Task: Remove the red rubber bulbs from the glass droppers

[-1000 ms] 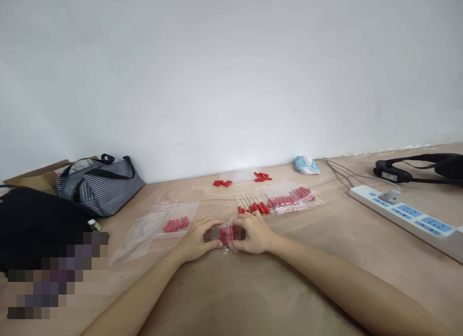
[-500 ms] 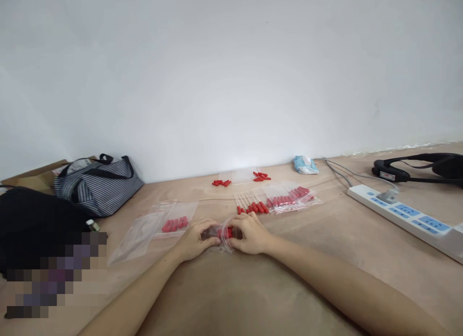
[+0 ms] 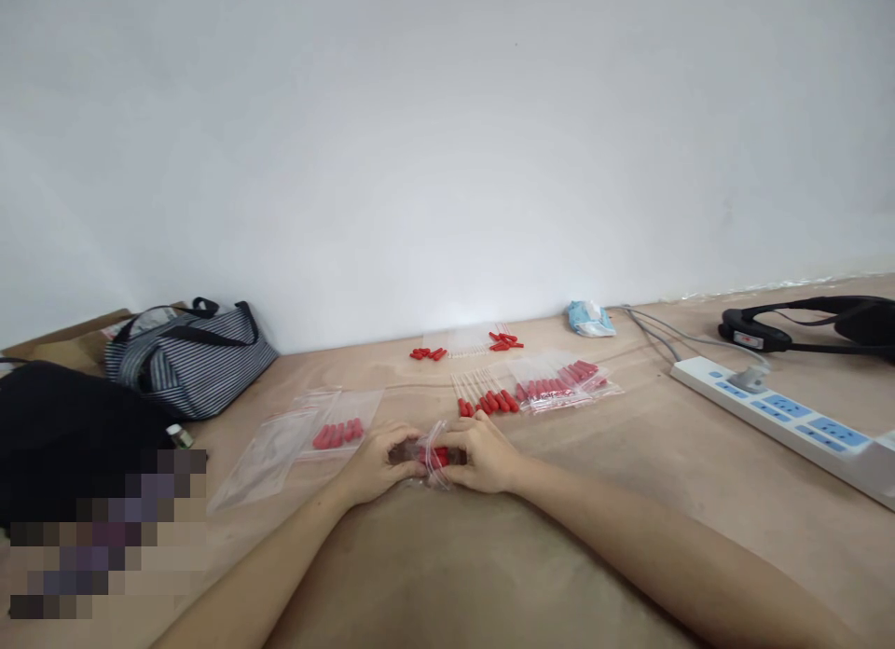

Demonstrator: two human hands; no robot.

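Note:
Both my hands meet at the middle of the tan table. My left hand and my right hand pinch a small clear plastic bag with red capped pieces inside, fingers closed on its two sides. Just beyond my right hand lies a row of loose red-capped sticks. A filled clear bag of red caps lies left of my left hand.
More filled bags lie right of the sticks, with red caps near the wall. A striped bag and a black bag sit at the left. A white power strip, black headset and tissue pack lie right.
My hands have drawn slightly closer together on the small bag, squeezing it flatter. Everything else on the table is where it was.

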